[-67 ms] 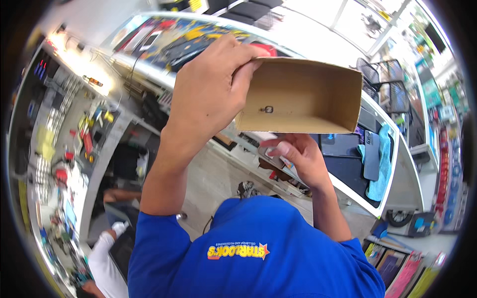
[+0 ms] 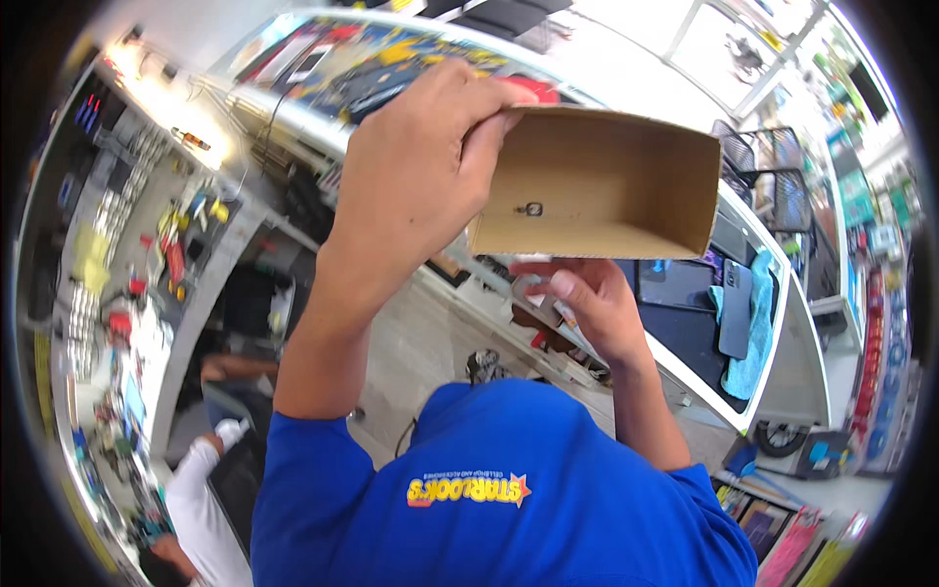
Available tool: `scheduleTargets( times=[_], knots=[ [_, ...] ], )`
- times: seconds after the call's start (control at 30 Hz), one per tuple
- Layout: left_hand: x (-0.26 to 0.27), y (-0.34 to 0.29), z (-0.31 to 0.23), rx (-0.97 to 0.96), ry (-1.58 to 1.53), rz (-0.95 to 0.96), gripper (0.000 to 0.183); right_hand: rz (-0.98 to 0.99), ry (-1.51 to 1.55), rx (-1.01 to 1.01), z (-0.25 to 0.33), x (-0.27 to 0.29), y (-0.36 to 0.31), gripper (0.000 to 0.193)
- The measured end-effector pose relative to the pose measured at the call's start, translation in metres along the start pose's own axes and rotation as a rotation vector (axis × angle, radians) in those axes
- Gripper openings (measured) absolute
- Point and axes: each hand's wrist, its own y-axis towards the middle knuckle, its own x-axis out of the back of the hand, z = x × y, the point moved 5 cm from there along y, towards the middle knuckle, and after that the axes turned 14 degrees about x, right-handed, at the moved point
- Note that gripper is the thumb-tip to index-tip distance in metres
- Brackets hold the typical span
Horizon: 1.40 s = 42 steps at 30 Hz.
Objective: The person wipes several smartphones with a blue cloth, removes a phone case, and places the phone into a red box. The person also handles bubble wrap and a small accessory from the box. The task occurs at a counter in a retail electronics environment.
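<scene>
A plain brown cardboard box (image 2: 616, 176), open on the side facing me, is held up over the counter edge. My left hand (image 2: 411, 181) pinches its upper left edge between thumb and fingers. Inside, toward the left, a small dark piece (image 2: 533, 209) with a squarish ring shape shows; I cannot make out whether it is loose or a mark. Below the box is my right hand (image 2: 604, 305), thumb and fingers apart, with nothing seen in it. Its fingertips reach close under the box's lower edge, and I cannot tell whether they touch it.
On the counter at right, a dark smartphone (image 2: 736, 308) lies by a light blue cloth (image 2: 758, 338), near a dark tablet-like device (image 2: 675, 282). Black mesh baskets (image 2: 782, 196) stand beyond. At lower left is another person's white sleeve (image 2: 201, 509), beside a cluttered workbench (image 2: 196, 235).
The box has shifted very slightly right and up in the picture, still in my left hand. My right hand stays beneath it, its fingers a little higher.
</scene>
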Motion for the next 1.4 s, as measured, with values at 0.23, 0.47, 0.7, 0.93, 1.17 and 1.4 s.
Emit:
scheduleTargets(
  times=[0.23, 0.47, 0.7, 0.93, 1.17, 1.4],
  knots=[
    [0.042, -0.062, -0.004, 0.179, 0.109, -0.058, 0.019, 0.058, 0.612, 0.154, -0.074, -0.013, 0.003, 0.048],
    [0.056, -0.120, 0.002, 0.419, 0.101, -0.097, 0.023, 0.265, 0.878, 0.214, -0.099, -0.056, 0.001, 0.086],
    [0.066, -0.147, -0.026, 0.264, 0.322, -0.170, 0.031, 0.020, 1.048, -0.079, -0.130, -0.086, 0.010, 0.102],
    [0.038, -0.129, 0.009, -0.125, 0.681, 0.430, 0.017, 0.210, 1.357, -0.131, -0.125, -0.156, 0.020, 0.099],
    [0.074, -0.128, 0.159, 0.123, 0.570, 0.516, 0.017, 0.223, 0.947, -0.263, -0.168, -0.249, 0.062, 0.098],
    [0.158, -0.152, 0.244, 0.252, 0.399, 0.329, 0.014, 0.226, 0.843, -0.321, -0.224, -0.326, 0.100, 0.098]
  ],
)
